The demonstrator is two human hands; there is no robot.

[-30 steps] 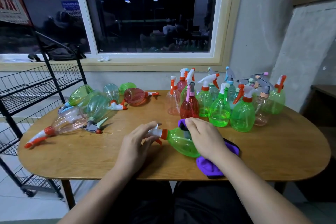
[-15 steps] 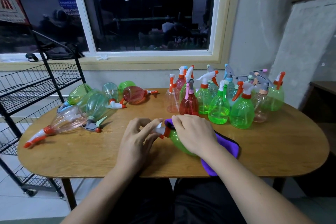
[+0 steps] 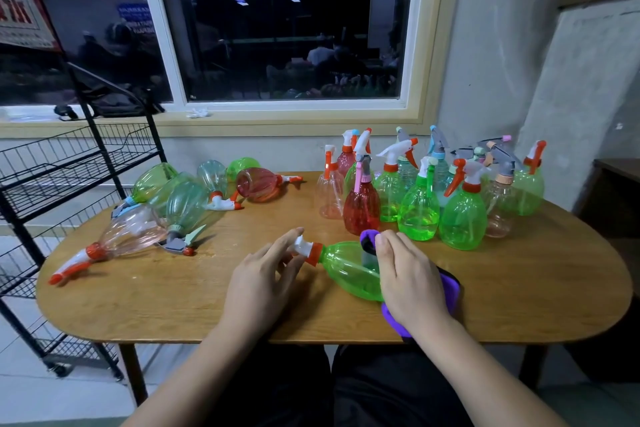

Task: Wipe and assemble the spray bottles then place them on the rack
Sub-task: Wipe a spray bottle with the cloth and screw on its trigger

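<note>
Dark window behind; oval wooden tabletop (image 3: 519,288) in front of the seated person, black wire rack (image 3: 69,163) off its left end. Upright cluster of assembled spray bottles (image 3: 419,211) far right, heap of bottles lying down (image 3: 187,201) far left. Work piece: green translucent plastic spray bottle (image 3: 349,270) on its side mid-table, long axis roughly left-right, white-and-orange spray head (image 3: 306,248) pointing left. Right hand (image 3: 412,277) wrapped over the body, pressing the purple cloth (image 3: 450,288) onto it. Left hand (image 3: 263,277) at the head end, fingers curled lightly round it. Reads as wiping. Rack is leftward, so left hand is nearer for placing.
</note>
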